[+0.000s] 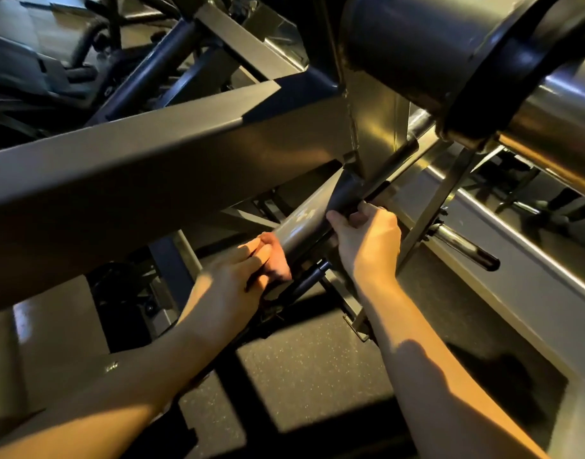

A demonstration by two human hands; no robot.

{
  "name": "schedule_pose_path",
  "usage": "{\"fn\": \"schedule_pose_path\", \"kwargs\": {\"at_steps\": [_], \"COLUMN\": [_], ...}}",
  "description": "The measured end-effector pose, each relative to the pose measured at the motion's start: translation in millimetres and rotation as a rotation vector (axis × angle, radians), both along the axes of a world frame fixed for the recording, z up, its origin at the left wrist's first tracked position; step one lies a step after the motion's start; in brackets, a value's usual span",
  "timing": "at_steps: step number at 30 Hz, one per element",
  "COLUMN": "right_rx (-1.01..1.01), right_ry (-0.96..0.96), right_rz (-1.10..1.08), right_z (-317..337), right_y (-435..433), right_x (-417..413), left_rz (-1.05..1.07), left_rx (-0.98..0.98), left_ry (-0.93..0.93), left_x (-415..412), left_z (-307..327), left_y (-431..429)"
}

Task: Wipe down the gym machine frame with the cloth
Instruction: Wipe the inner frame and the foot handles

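Observation:
The gym machine frame is grey metal; a slanted tube [301, 226] runs down from the weld under the wide beam [152, 180]. My left hand [233, 279] holds a small reddish-brown cloth [278, 256] and presses it against the lower left side of that tube. My right hand [367, 240] grips the tube's upper right side, fingers curled over its edge by a thin black rod [377, 190]. Most of the cloth is hidden under my left fingers.
A big chromed cylinder with a black collar [466, 54] hangs at the top right. A chrome peg with a black tip [466, 248] sticks out to the right of my right hand. Dark speckled rubber floor [311, 385] lies below, with crossing frame bars all around.

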State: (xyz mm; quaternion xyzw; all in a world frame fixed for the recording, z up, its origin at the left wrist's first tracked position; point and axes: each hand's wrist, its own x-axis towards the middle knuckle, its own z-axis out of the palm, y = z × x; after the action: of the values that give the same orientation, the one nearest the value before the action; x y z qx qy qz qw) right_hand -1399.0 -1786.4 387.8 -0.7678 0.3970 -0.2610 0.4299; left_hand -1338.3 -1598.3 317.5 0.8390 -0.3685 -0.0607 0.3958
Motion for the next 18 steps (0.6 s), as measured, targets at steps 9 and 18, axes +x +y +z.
{"fn": "schedule_pose_path", "kwargs": {"at_steps": [9,18], "right_rx": [0.01,0.105], "right_ry": [-0.026,-0.039], "right_rz": [-0.076,-0.062], "right_z": [9.1,16.6], "right_y": [-5.9,3.0], "right_x": [4.4,-0.1], "left_rz": [-0.014,-0.114], "left_rx": [-0.097,-0.029], "left_ry": [-0.123,-0.284], "left_x": [5.5,9.0], "left_z": [34.9,46.2], "left_y": [-50.3,-58.6]}}
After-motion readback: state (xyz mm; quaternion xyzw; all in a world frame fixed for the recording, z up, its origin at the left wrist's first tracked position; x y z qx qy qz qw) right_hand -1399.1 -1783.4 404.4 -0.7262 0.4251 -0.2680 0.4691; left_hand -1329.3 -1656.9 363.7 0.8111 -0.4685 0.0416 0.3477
